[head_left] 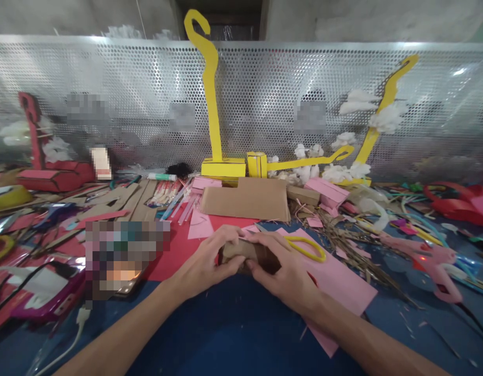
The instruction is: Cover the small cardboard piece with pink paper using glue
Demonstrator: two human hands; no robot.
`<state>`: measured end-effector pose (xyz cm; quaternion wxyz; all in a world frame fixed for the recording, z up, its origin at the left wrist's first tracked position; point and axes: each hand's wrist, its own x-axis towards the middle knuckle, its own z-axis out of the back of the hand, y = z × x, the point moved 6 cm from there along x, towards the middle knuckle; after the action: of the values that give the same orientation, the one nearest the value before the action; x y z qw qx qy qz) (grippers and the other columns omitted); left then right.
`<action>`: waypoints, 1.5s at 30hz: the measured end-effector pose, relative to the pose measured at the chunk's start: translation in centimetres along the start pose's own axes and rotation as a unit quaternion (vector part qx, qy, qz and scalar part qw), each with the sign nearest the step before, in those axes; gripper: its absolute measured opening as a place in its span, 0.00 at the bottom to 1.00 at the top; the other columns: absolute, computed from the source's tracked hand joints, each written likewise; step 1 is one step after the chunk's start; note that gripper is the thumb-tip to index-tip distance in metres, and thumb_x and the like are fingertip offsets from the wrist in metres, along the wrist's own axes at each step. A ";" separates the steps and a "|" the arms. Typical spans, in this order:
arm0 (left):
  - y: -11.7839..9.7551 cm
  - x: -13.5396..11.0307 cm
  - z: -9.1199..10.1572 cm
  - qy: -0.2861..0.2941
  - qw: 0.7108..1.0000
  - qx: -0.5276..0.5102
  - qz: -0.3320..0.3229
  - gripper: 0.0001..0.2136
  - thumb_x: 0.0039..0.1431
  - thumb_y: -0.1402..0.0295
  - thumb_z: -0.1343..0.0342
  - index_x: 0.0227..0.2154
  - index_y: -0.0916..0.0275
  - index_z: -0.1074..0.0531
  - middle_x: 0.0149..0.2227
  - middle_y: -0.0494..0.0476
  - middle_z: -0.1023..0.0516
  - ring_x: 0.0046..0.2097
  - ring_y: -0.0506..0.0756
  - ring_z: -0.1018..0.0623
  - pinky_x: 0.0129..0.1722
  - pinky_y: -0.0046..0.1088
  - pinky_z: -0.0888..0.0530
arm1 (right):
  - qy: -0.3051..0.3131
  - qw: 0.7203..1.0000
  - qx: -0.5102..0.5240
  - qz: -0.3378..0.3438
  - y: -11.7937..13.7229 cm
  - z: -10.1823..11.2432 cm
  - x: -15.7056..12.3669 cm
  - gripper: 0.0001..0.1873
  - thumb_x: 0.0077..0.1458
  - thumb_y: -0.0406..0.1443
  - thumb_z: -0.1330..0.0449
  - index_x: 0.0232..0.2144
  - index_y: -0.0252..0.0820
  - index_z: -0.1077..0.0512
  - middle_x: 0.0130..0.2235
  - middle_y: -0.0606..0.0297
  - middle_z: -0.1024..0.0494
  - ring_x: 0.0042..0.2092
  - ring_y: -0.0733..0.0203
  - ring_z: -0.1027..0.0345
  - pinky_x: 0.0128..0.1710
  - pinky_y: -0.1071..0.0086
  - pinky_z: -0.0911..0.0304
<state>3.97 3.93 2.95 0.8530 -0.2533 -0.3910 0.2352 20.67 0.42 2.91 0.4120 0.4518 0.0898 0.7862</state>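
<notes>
The cardboard (pixel 237 249) is showing plain brown against the dark blue bench (pixel 226 334), the pink paper (pixel 339 292) and the red paper (pixel 179 245). The scissors' handle (pixel 323 255) and tall hook (pixel 212 115) are showing yellow, the glue gun (pixel 425 253) pink. Round holes are patterning the silver-grey panel (pixel 249 94).

Craft workshop: glue gun (pixel 435 256), cardboard strips (pixel 136 199).

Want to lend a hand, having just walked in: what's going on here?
A person holds a small brown cardboard piece between the left hand and right hand, at a blue table. Yellow-handled scissors lie just beyond the right hand, by a pink sheet. A pink glue gun lies further right, and a tall yellow hooked shape stands behind.
</notes>
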 end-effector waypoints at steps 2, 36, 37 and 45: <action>0.1 0.0 0.1 -0.006 1.000 -0.003 0.003 0.12 0.61 0.78 0.46 0.43 0.56 0.39 0.53 0.56 0.28 0.53 0.54 0.27 0.52 0.31 0.29 | -0.001 1.000 -0.001 0.000 0.0 0.0 0.0 0.22 0.56 0.32 0.37 0.52 0.50 0.32 0.51 0.63 0.23 0.54 0.52 0.30 0.53 0.59 0.35; 0.7 0.1 0.1 -0.009 0.997 -0.040 0.068 0.14 0.64 0.68 0.44 0.52 0.56 0.34 0.51 0.59 0.26 0.50 0.58 0.24 0.50 0.37 0.26 | 0.025 1.000 0.000 -0.007 0.0 0.1 0.3 0.20 0.62 0.34 0.40 0.55 0.49 0.32 0.53 0.61 0.24 0.56 0.53 0.32 0.55 0.58 0.35; 0.9 0.1 0.1 -0.010 0.996 -0.045 0.074 0.14 0.64 0.68 0.44 0.51 0.57 0.34 0.50 0.59 0.25 0.50 0.57 0.24 0.50 0.37 0.26 | 0.029 1.000 -0.002 -0.008 0.0 0.0 0.3 0.19 0.62 0.34 0.41 0.55 0.49 0.33 0.54 0.61 0.25 0.56 0.52 0.32 0.56 0.58 0.35; 2.5 0.1 1.4 -0.094 0.988 -0.034 0.116 0.11 0.66 0.62 0.46 0.49 0.58 0.31 0.46 0.57 0.24 0.45 0.56 0.24 0.42 0.33 0.25 | 0.053 0.997 -0.022 -0.060 -0.2 0.1 0.1 0.19 0.68 0.38 0.47 0.60 0.50 0.37 0.60 0.60 0.29 0.60 0.52 0.35 0.60 0.55 0.37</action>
<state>2.44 6.28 2.27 0.7701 -0.3027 -0.4452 0.3423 20.80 0.61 2.97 0.4627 0.3941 0.1213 0.7848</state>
